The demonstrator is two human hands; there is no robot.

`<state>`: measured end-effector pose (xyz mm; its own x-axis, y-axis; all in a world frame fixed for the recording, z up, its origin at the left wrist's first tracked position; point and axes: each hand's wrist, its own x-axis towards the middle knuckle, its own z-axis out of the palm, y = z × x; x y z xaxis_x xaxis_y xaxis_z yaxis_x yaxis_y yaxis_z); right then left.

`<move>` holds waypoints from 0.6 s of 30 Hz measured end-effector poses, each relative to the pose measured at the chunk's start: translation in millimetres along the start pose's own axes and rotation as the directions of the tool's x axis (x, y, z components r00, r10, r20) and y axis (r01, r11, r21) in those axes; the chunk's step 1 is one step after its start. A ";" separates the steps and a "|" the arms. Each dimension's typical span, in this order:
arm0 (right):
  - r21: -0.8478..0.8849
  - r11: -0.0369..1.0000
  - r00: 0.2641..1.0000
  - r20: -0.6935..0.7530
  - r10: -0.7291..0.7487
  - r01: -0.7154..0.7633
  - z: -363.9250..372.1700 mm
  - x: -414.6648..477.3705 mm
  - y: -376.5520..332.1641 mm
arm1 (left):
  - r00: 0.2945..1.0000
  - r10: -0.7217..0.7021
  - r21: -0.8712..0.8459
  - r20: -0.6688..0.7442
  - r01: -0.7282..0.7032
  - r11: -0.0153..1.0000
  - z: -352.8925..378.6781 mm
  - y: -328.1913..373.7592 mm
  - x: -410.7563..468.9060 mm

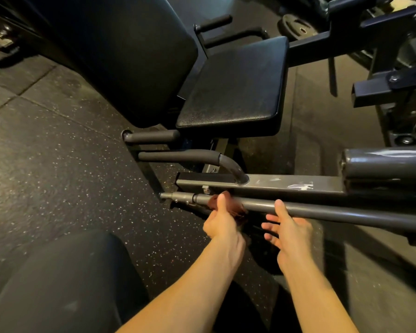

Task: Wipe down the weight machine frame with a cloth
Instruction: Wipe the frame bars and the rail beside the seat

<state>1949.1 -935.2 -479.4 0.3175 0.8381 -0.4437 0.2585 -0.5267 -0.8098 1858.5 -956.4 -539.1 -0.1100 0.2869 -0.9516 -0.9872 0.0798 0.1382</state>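
Observation:
A grey round bar (334,211) of the weight machine runs left to right just above the floor, with a flat grey frame beam (286,185) behind it. My left hand (222,224) grips a dark red cloth (238,210) wrapped against the bar near its left end, thumb up over the bar. My right hand (288,227) is a little to the right, its thumb laid on the bar and its fingers spread loosely below it, holding nothing.
The black seat pad (235,85) and back pad (120,51) stand behind the bar, with foam-covered handles (178,156) at their base. A grey roller (387,163) sits at the right. Speckled rubber floor (58,152) lies to the left; my dark-clad knee (65,284) is at the lower left.

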 end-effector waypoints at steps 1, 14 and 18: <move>-0.004 1.000 1.000 -0.006 -0.010 0.010 -0.3 0.6 1.3 | 1.000 0.002 0.007 0.025 -0.002 1.000 1.3 -2.2 -3.5; -0.038 0.997 0.998 0.035 -0.059 0.061 -6.5 0.9 4.2 | 0.975 0.052 0.088 0.216 -0.072 0.993 -4.1 -21.8 -6.5; -0.044 0.998 0.997 0.056 -0.049 0.052 -12.0 -1.7 1.8 | 0.899 -0.066 0.368 0.433 -0.109 0.924 -25.0 -15.1 -1.2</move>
<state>1960.0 -939.3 -475.5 0.2525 0.8697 -0.4242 0.3147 -0.4884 -0.8139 1870.7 -981.9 -547.0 0.0167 0.6660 -0.7457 -0.8572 0.3934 0.3322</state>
